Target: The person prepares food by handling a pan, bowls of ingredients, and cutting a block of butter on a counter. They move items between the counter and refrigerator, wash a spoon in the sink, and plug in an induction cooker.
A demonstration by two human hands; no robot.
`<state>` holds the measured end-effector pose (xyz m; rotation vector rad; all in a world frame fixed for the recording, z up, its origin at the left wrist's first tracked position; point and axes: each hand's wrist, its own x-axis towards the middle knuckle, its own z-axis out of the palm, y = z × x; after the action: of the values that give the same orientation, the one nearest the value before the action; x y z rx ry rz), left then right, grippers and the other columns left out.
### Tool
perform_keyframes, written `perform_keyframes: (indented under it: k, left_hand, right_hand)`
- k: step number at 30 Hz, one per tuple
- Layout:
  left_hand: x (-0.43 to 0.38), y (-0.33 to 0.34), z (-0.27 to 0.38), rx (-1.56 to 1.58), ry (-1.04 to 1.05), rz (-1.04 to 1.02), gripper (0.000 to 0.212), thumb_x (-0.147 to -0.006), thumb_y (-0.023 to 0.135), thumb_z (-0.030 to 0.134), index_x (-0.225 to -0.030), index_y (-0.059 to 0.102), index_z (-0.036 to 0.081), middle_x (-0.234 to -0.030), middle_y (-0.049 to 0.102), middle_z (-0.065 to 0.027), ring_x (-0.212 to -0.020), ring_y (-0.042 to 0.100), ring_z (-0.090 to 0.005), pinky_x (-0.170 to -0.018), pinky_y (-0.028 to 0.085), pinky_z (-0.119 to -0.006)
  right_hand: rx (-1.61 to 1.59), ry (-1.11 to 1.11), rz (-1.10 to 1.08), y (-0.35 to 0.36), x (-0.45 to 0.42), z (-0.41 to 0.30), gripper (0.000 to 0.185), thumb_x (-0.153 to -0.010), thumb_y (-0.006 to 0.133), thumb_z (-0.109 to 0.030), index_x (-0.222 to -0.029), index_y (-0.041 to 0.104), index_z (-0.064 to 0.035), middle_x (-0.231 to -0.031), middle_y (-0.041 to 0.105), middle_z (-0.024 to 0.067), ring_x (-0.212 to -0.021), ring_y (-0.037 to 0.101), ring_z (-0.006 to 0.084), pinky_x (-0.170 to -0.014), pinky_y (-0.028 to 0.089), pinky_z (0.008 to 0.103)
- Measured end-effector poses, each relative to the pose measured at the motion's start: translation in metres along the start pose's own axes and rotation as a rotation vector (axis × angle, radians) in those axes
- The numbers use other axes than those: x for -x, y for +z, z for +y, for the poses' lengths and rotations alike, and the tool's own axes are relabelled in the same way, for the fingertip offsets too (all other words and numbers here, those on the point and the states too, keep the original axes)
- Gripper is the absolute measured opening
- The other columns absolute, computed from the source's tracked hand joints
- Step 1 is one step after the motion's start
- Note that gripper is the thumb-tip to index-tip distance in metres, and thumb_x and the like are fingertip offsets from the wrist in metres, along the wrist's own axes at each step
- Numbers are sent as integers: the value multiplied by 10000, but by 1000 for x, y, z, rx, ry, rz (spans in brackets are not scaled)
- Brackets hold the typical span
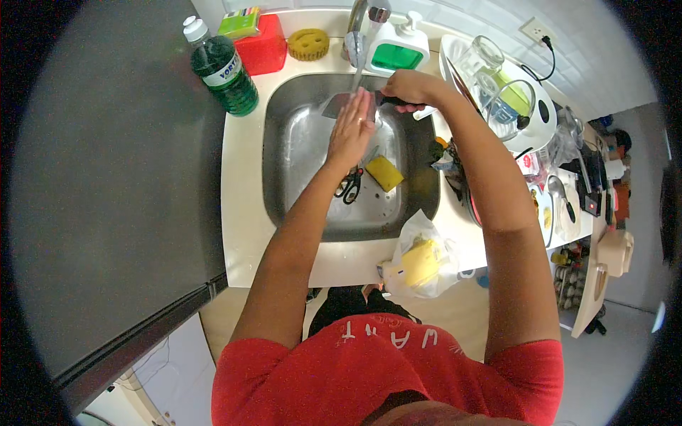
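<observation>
My right hand (pixel 411 90) is closed around the black handle of a wide-bladed knife (pixel 334 106) over the sink's far side. Flat against the blade lies my left hand (pixel 351 125), fingers stretched out and covering part of it. Water runs from the faucet (pixel 357 21) onto the blade and fingers. Beneath my hands is a stainless steel sink (pixel 303 175). On its floor lie a yellow sponge (pixel 384 173) and black-handled scissors (pixel 350 186), partly hidden by my left forearm, with small dark scraps nearby.
A bottle of green liquid (pixel 226 74), a red container (pixel 266 45), a brush (pixel 308 44) and a soap dispenser (pixel 399 48) line the back. To the right stands a dish rack (pixel 541 120) with glassware. A plastic bag (pixel 423 261) hangs over the front edge.
</observation>
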<state>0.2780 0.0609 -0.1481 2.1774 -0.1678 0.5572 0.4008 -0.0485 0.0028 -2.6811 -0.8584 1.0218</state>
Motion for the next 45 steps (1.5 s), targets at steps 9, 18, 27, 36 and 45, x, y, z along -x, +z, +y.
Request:
perform_keyframes:
  k: [9,18,27,36,45]
  left_hand:
    - [4,-27,-44,-370,-271,-65,508,-909,402,227,-1377,291,66,-1440,263,-117,-1322,258,-290,-1075,207,-448]
    - [-62,-52,-22,-795,214,-66,624,-783,445,11,-1370,344,197,-1409,351,-11,-1311,303,-166,-1060,232,-488]
    - [-39,-45,-8,-804,237,-22,545,-790,502,70,-1312,396,183,-1343,404,-23,-1239,377,-212,-1002,294,-492]
    - [44,-34,6,-546,-214,-220,285,-874,506,303,-845,549,23,-842,590,-210,-804,560,-407,-692,435,-471]
    - [8,-89,79,-125,-233,313,515,-948,377,361,-788,580,-84,-676,585,-230,-568,456,-308,-594,379,-422]
  right_hand:
    - [231,41,159,1,57,15,332,-873,504,-348,-914,621,-41,-731,642,117,-645,629,241,-580,502,374]
    - [447,27,472,31,152,-1,296,-841,548,-337,-952,615,-70,-807,640,182,-770,640,334,-638,518,436]
    - [322,160,684,125,200,14,353,-885,488,-322,-1204,494,-171,-915,611,113,-717,630,301,-573,507,419]
    - [224,104,1018,172,208,41,358,-885,467,-243,-1223,457,-125,-826,572,123,-637,631,279,-500,512,393]
    - [134,-141,1383,122,280,-5,369,-840,550,-265,-1170,505,-106,-746,518,69,-589,600,216,-468,481,329]
